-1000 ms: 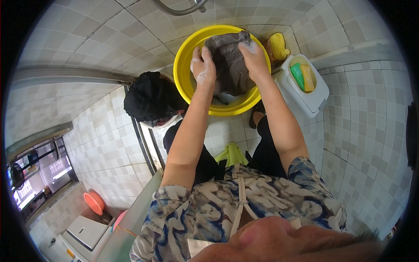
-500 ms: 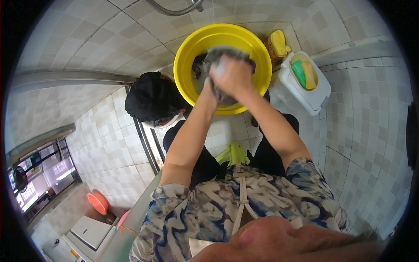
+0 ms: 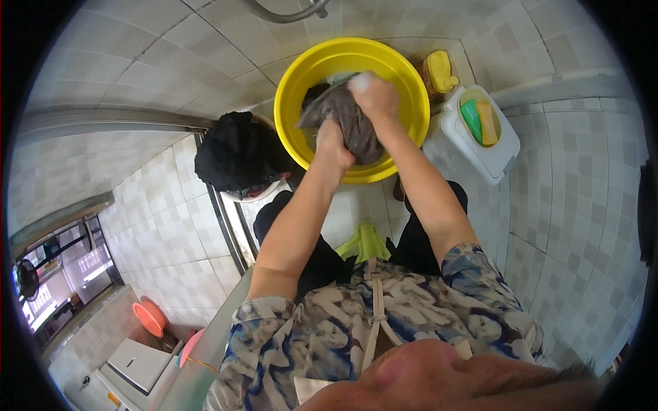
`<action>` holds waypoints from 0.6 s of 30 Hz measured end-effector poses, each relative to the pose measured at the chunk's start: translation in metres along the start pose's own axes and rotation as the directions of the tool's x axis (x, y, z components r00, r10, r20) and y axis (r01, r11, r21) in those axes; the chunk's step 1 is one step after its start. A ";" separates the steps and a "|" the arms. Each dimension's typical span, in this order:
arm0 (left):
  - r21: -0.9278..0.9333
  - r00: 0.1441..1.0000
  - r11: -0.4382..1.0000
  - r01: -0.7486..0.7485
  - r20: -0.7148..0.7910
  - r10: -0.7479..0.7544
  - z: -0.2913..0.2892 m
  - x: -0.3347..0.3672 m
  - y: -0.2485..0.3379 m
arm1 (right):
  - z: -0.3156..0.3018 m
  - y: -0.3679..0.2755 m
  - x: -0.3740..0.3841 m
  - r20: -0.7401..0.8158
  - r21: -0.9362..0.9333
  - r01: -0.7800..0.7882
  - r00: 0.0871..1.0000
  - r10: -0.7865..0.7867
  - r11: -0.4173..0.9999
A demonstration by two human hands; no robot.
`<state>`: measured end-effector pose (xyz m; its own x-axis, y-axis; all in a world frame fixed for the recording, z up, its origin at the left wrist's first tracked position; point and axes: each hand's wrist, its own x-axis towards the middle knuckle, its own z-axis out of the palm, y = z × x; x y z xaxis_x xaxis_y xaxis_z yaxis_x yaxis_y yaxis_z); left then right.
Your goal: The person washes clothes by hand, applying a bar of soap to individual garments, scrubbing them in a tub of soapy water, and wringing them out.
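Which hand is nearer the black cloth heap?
Left. The left hand grips the gray cloth, right of the black cloth heap; the right hand grips that gray cloth farther right and forward.

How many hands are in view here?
2: the left hand at the grey cloth's lower left, the right hand at its upper right, both gripping it over the yellow basin.

Pale Square-Tiled Floor (image 3: 355, 209)

A big, round, yellow plastic tub (image 3: 412, 109) sits on it, under the left hand (image 3: 331, 145) and the right hand (image 3: 376, 99). A round white bucket (image 3: 267, 194) is left of the hands. A boxy white plastic bin (image 3: 492, 160) stands to their right.
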<state>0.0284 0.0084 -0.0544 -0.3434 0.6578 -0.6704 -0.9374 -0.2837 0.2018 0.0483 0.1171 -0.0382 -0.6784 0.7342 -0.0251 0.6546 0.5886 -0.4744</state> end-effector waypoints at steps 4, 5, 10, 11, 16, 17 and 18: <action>0.137 0.976 0.983 -0.122 -0.166 0.144 -0.016 -0.012 0.023 | 0.013 -0.004 -0.003 -0.110 0.067 0.136 0.986 -0.128 0.988; 0.181 0.912 0.963 -0.200 -0.324 0.250 -0.017 -0.012 0.028 | 0.015 0.000 -0.002 -0.108 0.059 0.145 0.985 -0.138 0.988; 0.607 0.616 0.748 -0.270 -0.488 0.618 -0.072 0.051 0.005 | 0.043 0.051 0.008 -0.032 0.140 0.091 0.996 -0.087 0.986; 0.598 0.625 0.756 -0.266 -0.491 0.607 -0.072 0.054 0.000 | 0.049 0.060 0.009 0.057 0.059 0.093 0.994 -0.096 0.994; 0.846 0.597 0.525 -0.093 -0.375 0.709 -0.063 0.071 -0.017 | 0.078 0.099 0.013 0.337 -0.172 -0.024 0.938 0.081 0.985; 0.935 0.565 0.330 -0.129 -0.205 0.799 -0.056 0.073 -0.018 | 0.083 0.107 0.014 0.342 -0.187 -0.023 0.936 0.087 0.982; 0.936 0.616 0.328 -0.131 -0.182 0.766 -0.050 0.076 -0.017 | 0.090 0.115 0.014 0.358 -0.211 -0.023 0.928 0.099 0.977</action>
<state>0.0209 0.0287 -0.1449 -0.9194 0.0612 -0.3886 -0.3160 0.4734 0.8222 0.0841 0.1647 -0.1719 -0.6843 0.6189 -0.3856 0.7257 0.6297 -0.2772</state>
